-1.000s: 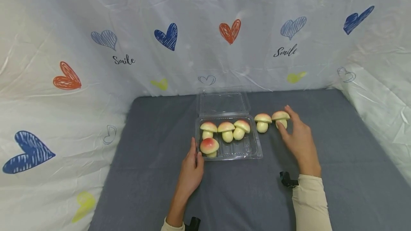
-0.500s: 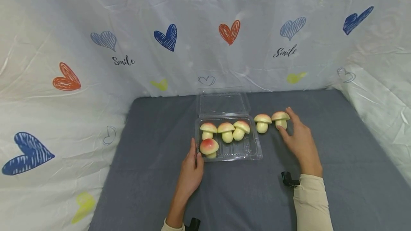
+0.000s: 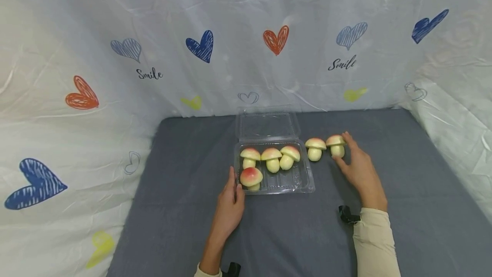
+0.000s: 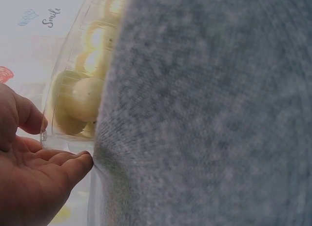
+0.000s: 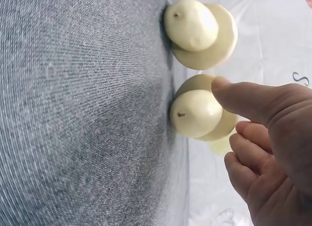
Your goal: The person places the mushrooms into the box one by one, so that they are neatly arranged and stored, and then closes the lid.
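A clear plastic box (image 3: 286,181) lies with its lid (image 3: 267,126) folded back. Several toy mushrooms with red-blushed caps are in it, one (image 3: 251,176) near the front left corner. At that corner my left hand (image 3: 228,210) holds the box between thumb and fingers; the left wrist view shows the fingertips (image 4: 85,159) low by the cloth. To the right of the box stand two more mushrooms. My right hand (image 3: 361,174) has its thumb and fingers around the farther mushroom (image 3: 336,140), thumb at the stem, fingers at the cap's edge. Beside it is the other mushroom (image 3: 314,143).
A grey cloth (image 3: 184,208) covers the table. Behind it hangs a white curtain (image 3: 230,7) printed with hearts and "Smile". A black wrist mount (image 3: 347,215) sits by my right sleeve.
My right thumb has slid slightly down along the mushroom's stem. The mushrooms, the box and my left hand keep their places.
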The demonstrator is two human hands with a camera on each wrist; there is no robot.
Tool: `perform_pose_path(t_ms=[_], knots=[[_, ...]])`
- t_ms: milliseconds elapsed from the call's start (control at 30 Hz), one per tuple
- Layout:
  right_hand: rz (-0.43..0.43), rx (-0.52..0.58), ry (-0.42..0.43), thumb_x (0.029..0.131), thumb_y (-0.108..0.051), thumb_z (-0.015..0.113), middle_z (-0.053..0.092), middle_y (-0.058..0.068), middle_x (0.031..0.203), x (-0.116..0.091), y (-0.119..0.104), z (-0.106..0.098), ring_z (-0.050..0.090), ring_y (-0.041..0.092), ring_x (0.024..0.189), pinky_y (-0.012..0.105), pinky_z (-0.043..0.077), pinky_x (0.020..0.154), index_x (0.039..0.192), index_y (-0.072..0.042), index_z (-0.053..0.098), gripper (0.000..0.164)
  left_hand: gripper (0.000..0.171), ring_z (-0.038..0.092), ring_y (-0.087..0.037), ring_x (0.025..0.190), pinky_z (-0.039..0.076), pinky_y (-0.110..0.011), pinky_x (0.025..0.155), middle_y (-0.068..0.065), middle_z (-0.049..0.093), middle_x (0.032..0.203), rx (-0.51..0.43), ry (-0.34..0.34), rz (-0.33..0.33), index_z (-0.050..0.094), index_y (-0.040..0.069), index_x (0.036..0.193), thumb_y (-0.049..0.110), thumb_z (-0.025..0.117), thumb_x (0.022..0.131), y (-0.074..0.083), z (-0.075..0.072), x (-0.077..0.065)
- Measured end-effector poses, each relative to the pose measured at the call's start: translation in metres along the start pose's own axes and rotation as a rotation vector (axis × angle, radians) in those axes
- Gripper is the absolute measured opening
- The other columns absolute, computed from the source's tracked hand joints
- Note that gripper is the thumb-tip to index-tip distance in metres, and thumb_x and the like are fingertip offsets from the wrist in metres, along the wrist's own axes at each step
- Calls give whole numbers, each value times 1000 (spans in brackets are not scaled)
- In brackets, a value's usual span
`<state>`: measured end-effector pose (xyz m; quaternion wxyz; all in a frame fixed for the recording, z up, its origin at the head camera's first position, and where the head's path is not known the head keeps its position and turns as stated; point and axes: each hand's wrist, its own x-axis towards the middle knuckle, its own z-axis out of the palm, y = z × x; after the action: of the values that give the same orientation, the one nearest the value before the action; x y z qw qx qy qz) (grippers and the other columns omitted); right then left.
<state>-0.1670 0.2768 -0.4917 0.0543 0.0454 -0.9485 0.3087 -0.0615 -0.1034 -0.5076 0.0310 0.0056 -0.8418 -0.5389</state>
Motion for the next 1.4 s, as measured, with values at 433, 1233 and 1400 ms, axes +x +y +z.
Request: perform_pose_path(t_ms=[433, 1233, 1400], knots=[[-5, -3, -45, 100, -13, 75, 20, 25, 172, 7, 5, 0, 37, 62, 141, 74, 35, 107, 168, -2, 22, 86, 64, 54, -28, 132, 44, -50, 105, -17, 43, 164, 22, 11, -4, 18, 4, 169, 12, 49, 113, -2, 1, 1], [43, -10, -50, 97, -11, 78, 21, 30, 170, 17, 8, 8, 38, 64, 138, 75, 35, 106, 167, 1, 22, 90, 65, 35, -28, 154, 38, -55, 118, -14, 37, 168, 4, 2, -4, 16, 8, 170, 14, 48, 114, -4, 1, 1], [69, -19, -23, 97, -11, 78, 39, 39, 157, 18, 8, 10, 47, 65, 129, 74, 41, 101, 166, 1, 25, 87, 64, 34, -29, 155, 37, -55, 118, -15, 36, 168, 3, 0, -4, 17, 6, 170, 14, 48, 114, -4, 1, 1]])
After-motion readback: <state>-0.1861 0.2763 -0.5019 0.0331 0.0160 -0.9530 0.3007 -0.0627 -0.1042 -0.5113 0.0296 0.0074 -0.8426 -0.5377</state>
